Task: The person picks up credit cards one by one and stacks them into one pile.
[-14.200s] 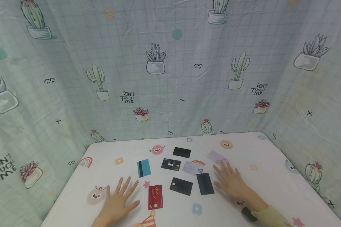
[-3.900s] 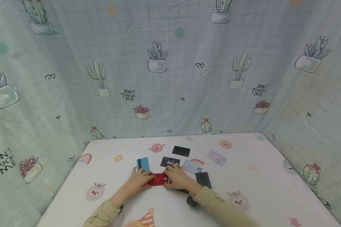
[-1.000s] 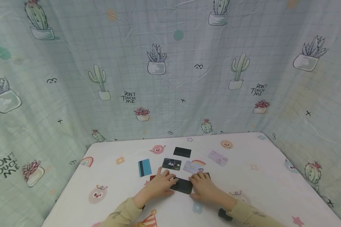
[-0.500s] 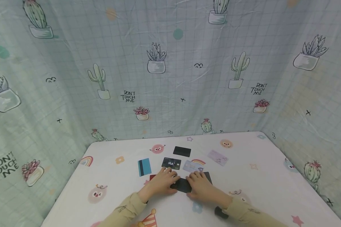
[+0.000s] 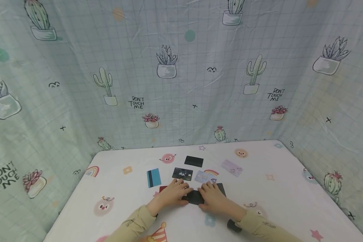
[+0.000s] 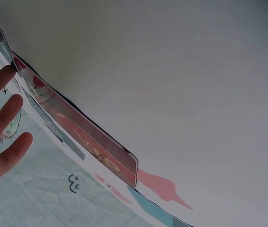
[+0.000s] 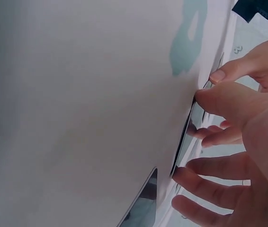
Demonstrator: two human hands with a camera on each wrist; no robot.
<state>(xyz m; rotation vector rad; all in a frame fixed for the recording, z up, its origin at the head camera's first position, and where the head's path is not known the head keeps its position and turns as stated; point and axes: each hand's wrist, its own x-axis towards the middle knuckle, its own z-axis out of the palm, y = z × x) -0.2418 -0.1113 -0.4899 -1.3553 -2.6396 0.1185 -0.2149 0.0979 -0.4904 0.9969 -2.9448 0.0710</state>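
Both hands are at a black card (image 5: 195,197) on the table in the head view. My left hand (image 5: 171,194) grips its left end between thumb and fingers. The right hand (image 5: 214,198) pinches the other end, thumb on the near edge and fingers on the far edge, as the right wrist view shows. A red card (image 5: 162,188) lies flat beside the left hand, partly hidden by it; gold lettering on this red card (image 6: 91,142) shows in the left wrist view. Another black card (image 5: 222,188) peeks out behind the right hand.
Farther back lie a blue card (image 5: 154,178) with a dark stripe, a black VIP card (image 5: 182,174), a plain black card (image 5: 194,161), a pale card (image 5: 205,177) and a lilac card (image 5: 232,167). Patterned cloth (image 5: 181,84) hangs behind the white table (image 5: 260,168).
Earliest, the hands were spread apart and the red card stood lengthwise; later both held it crosswise. Since then they have shifted right to the black card; over the last second they drew slightly together.
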